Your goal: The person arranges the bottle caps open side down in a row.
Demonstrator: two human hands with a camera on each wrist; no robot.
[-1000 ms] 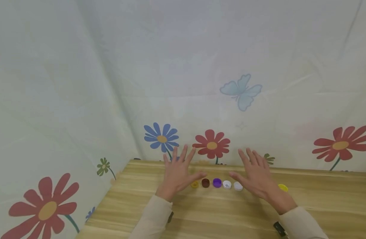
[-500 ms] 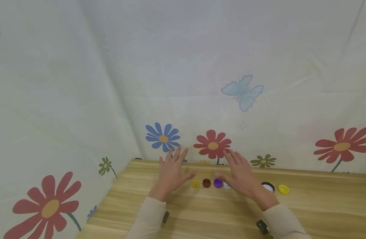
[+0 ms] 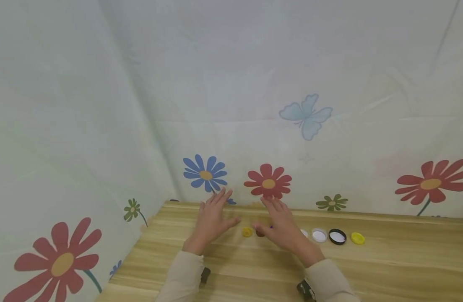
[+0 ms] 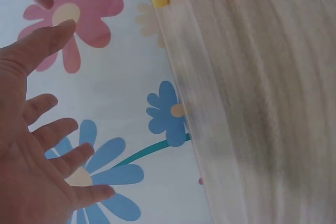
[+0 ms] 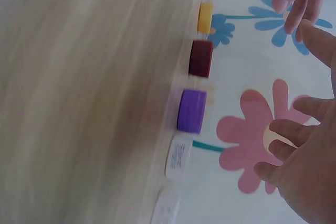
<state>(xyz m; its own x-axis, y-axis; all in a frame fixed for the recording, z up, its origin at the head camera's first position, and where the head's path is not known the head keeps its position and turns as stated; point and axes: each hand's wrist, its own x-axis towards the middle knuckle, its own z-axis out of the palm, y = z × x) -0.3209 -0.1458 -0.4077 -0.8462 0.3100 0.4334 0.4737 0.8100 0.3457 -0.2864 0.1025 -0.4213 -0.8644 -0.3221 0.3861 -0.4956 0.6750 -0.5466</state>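
A row of small round caps lies on the wooden table. My left hand (image 3: 210, 222) hovers left of the row with fingers spread, nearest the amber-yellow cap (image 3: 247, 232). Over the row hangs my right hand (image 3: 286, 226), fingers extended, holding nothing. It partly hides the dark brown cap (image 3: 259, 231) and most of the purple cap (image 3: 271, 227) in the head view. The right wrist view shows the purple cap (image 5: 192, 111), brown cap (image 5: 201, 59) and a white cap (image 5: 179, 156) standing apart from the hand. Both hands appear raised above the table.
Right of my right hand lie a white cap (image 3: 304, 233), a clear-rimmed white cap (image 3: 319, 235), a black-rimmed lid (image 3: 337, 237) and a bright yellow cap (image 3: 357, 238). A flower-printed curtain (image 3: 231, 84) stands behind and to the left of the table (image 3: 405, 260).
My right hand has moved left along the row, uncovering the white caps and the black-rimmed lid and covering the purple and brown ones. My left hand has shifted slightly left.
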